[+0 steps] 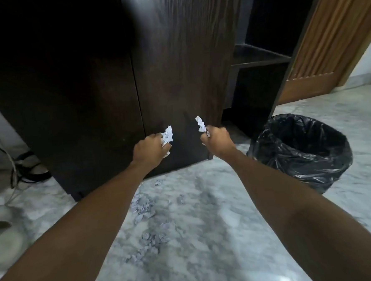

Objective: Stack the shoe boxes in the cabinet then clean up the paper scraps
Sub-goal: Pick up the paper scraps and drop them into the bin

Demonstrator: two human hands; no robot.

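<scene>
Cleanup step: left hand (151, 150) and right hand (218, 142) each grip tight on crumpled paper (167, 135), next carry to bin (301, 152) at 3 o'clock, more scraps (144, 206) on floor at 6

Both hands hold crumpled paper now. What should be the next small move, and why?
Probably carry both hands to the right and drop the paper into the bin. The left hand and right hand each grip a paper scrap, the black-lined bin stands open to the right, and more scraps lie on the floor.
</scene>
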